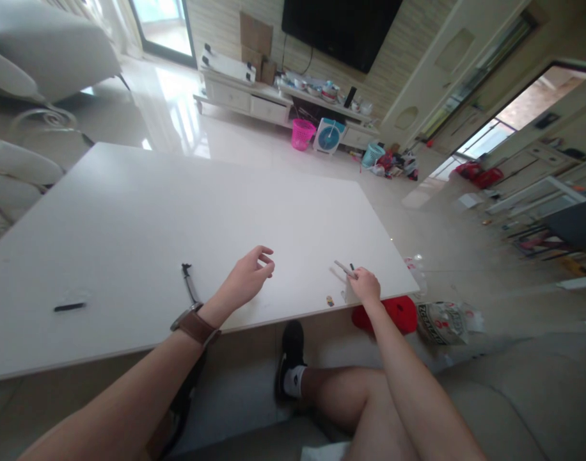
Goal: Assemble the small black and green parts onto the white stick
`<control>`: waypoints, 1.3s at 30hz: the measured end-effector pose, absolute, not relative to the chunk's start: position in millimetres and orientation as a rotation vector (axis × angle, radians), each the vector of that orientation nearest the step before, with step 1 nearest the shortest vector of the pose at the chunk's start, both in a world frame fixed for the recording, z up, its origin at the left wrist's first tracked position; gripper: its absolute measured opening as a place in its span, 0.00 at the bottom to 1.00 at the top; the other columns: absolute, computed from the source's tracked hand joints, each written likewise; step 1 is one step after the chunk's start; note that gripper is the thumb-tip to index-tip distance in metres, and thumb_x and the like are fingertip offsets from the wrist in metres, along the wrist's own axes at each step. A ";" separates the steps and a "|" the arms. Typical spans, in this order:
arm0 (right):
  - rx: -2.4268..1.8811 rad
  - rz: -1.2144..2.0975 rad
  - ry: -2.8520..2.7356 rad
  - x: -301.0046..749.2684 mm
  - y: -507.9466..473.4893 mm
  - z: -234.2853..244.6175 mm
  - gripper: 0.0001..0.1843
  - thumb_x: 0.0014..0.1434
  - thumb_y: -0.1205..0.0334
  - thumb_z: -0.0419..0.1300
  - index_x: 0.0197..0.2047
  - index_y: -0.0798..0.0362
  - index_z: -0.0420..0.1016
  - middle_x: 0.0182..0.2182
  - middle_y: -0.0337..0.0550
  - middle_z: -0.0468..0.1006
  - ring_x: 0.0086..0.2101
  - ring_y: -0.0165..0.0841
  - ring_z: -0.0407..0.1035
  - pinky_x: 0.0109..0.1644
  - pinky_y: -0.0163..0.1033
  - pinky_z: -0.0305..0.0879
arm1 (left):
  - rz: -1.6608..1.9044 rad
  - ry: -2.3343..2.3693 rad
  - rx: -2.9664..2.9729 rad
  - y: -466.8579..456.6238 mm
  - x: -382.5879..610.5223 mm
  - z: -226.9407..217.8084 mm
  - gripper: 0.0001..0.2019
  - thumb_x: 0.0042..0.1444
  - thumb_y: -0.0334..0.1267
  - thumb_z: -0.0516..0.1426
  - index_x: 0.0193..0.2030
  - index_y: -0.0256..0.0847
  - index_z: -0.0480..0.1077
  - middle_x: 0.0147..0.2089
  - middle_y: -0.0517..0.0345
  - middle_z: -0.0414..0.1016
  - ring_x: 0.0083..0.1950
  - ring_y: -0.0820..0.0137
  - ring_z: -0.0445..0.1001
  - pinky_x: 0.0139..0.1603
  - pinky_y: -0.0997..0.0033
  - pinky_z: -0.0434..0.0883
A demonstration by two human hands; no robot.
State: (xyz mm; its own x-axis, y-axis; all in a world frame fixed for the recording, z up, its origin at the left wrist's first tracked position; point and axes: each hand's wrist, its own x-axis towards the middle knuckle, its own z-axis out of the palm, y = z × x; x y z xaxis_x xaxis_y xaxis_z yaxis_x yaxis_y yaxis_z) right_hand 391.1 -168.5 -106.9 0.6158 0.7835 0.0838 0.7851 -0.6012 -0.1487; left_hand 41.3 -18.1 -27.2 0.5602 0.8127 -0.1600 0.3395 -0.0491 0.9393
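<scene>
My left hand (247,276), with a brown-strapped watch (194,325) on its wrist, hovers over the white table (274,211). Its fingers are loosely curled and apart, and nothing shows in them. Near the table's right front corner, my right hand (367,285) is closed on a slim pale stick (343,267) that points up and left. A dark-tipped item beside it is mostly hidden by the fingers. Close by lies a small yellow-and-blue figure (330,300). Left of my left hand is a thin silver-and-black rod (189,282) with a bent head.
A short black stick (70,307) lies at the table's left, by clear plastic. Under the right front edge are a red object (401,314) and a printed bag (441,322). Across the room stand a pink basket (302,134), a blue fan (329,136) and a TV cabinet (230,96).
</scene>
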 end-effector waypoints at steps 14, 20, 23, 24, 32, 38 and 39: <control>-2.709 0.020 -1.085 394.8 -164.2 -105.8 0.11 0.58 0.57 0.59 0.41 0.50 0.80 0.41 0.47 0.82 0.38 0.36 0.73 0.35 0.35 0.58 | 0.491 0.988 1.706 -20.9 39.5 -25.2 0.15 0.57 0.40 0.53 0.51 0.41 0.67 0.43 0.56 0.76 0.37 0.66 0.77 0.35 0.68 0.68; -2.725 0.092 -1.006 399.8 -165.2 -105.1 0.12 0.56 0.57 0.60 0.41 0.49 0.81 0.34 0.46 0.83 0.35 0.37 0.75 0.34 0.35 0.60 | 0.476 0.976 1.734 -21.1 41.2 -27.8 0.15 0.57 0.41 0.53 0.50 0.41 0.67 0.42 0.56 0.76 0.37 0.67 0.77 0.36 0.67 0.69; -2.726 0.129 -1.039 394.9 -162.1 -109.6 0.12 0.55 0.58 0.61 0.42 0.48 0.82 0.37 0.47 0.84 0.37 0.37 0.76 0.35 0.35 0.60 | 0.470 0.979 1.741 -22.0 41.9 -27.4 0.15 0.57 0.41 0.52 0.50 0.41 0.67 0.42 0.55 0.76 0.36 0.67 0.77 0.36 0.67 0.69; -2.727 0.143 -1.051 393.4 -161.3 -110.9 0.12 0.55 0.58 0.61 0.42 0.48 0.83 0.37 0.47 0.84 0.37 0.38 0.76 0.35 0.35 0.61 | 0.470 0.979 1.745 -22.3 42.1 -27.0 0.15 0.57 0.41 0.52 0.50 0.41 0.67 0.42 0.55 0.76 0.36 0.67 0.77 0.36 0.67 0.69; -2.712 0.212 -1.147 386.3 -159.4 -110.9 0.12 0.59 0.56 0.59 0.42 0.43 0.84 0.39 0.42 0.84 0.39 0.35 0.75 0.37 0.34 0.62 | 0.461 0.972 1.779 -23.2 43.7 -26.2 0.14 0.58 0.41 0.52 0.50 0.41 0.67 0.42 0.56 0.76 0.36 0.67 0.77 0.38 0.67 0.70; -2.738 0.177 -1.148 375.4 -155.4 -106.8 0.14 0.60 0.54 0.58 0.43 0.46 0.83 0.37 0.45 0.83 0.38 0.36 0.75 0.37 0.35 0.61 | 0.452 0.969 1.790 -23.8 42.6 -26.8 0.15 0.58 0.41 0.52 0.50 0.41 0.67 0.42 0.55 0.76 0.36 0.67 0.77 0.38 0.67 0.70; -2.738 0.182 -1.162 372.7 -154.4 -106.4 0.14 0.60 0.53 0.58 0.42 0.46 0.83 0.37 0.45 0.83 0.38 0.36 0.75 0.37 0.35 0.61 | 0.449 0.970 1.794 -23.9 42.6 -26.6 0.15 0.58 0.41 0.52 0.50 0.41 0.67 0.43 0.55 0.76 0.36 0.67 0.77 0.38 0.67 0.70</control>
State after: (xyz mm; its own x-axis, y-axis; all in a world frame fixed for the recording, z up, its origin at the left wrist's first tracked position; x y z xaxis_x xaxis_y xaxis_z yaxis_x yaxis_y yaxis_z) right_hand 372.7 -154.4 -106.4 0.6903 0.7219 -0.0491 0.7022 -0.6848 -0.1949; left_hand 42.6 -23.9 -26.6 0.6085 0.7833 -0.1272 0.4093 -0.1724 0.8960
